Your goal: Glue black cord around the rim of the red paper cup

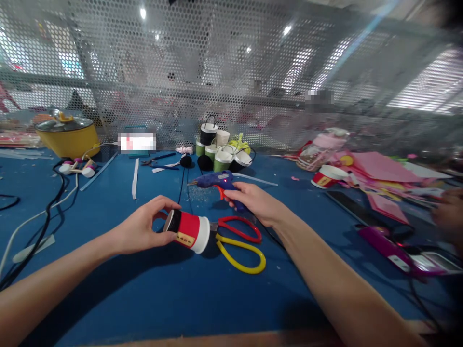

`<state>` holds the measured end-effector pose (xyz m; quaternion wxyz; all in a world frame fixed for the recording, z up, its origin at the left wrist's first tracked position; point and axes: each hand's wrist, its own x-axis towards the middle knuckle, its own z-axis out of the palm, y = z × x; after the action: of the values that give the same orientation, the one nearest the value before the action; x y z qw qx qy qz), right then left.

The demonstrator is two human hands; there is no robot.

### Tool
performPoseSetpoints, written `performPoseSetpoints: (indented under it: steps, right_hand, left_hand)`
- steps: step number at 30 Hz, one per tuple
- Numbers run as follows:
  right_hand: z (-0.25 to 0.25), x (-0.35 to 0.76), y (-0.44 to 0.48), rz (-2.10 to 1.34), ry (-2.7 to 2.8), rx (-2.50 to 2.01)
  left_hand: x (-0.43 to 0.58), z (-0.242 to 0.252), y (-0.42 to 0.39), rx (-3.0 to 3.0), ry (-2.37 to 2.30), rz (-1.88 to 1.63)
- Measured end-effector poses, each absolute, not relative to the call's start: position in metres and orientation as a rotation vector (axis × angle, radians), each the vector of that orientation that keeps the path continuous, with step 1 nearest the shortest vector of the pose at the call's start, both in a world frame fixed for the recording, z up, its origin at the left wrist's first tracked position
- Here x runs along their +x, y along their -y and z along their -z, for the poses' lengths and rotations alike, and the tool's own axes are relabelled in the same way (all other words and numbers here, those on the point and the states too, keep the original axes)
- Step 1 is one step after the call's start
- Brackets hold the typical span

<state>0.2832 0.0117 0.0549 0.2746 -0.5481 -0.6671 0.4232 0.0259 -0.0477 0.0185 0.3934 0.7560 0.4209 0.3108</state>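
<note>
My left hand point(146, 226) is closed around the black-banded end of a small paper cup point(191, 230). The cup lies tilted on its side, wrapped in red with a gold label, its white rim toward the right. In my right hand point(249, 200) is a blue glue gun point(219, 180) with an orange trigger; its nozzle points left and a clear glue stick point(255, 180) trails from its back. Scissors point(242, 246) with one red and one yellow handle rest on the table beside the cup, their blades partly hidden behind it.
Several small green and black cups point(224, 156) stand at the back by the mesh wall. A yellow pot point(68, 137) is at far left, with cables near it. To the right lie pink papers point(387, 166), a phone point(352, 208) and a purple device point(383, 248). Another person's hand point(448, 212) shows at the right edge.
</note>
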Motion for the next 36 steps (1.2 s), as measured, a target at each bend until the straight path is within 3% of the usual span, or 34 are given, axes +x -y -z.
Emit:
performPoseSetpoints:
  steps: [4, 9, 17, 26, 36]
  right_hand:
    - [-0.061, 0.280, 0.006, -1.423, 1.589, -1.363]
    - [-0.060, 0.279, 0.024, -1.555, 1.756, -1.285]
    - [-0.066, 0.271, 0.047, -1.201, 1.950, -1.365]
    - [-0.062, 0.270, 0.053, -0.709, 2.211, -1.413]
    - [-0.067, 0.262, 0.058, -0.634, 2.303, -1.431]
  left_hand:
    - [0.027, -0.014, 0.049, 1.853, -1.096, -0.842]
    - [0.027, -0.009, 0.049, 1.791, -1.092, -0.905]
    - [0.023, -0.004, 0.048, 2.011, -0.974, -0.916]
    - [0.024, -0.004, 0.048, 1.833, -1.024, -0.955]
    - [0.025, -0.011, 0.050, 1.817, -1.114, -0.945]
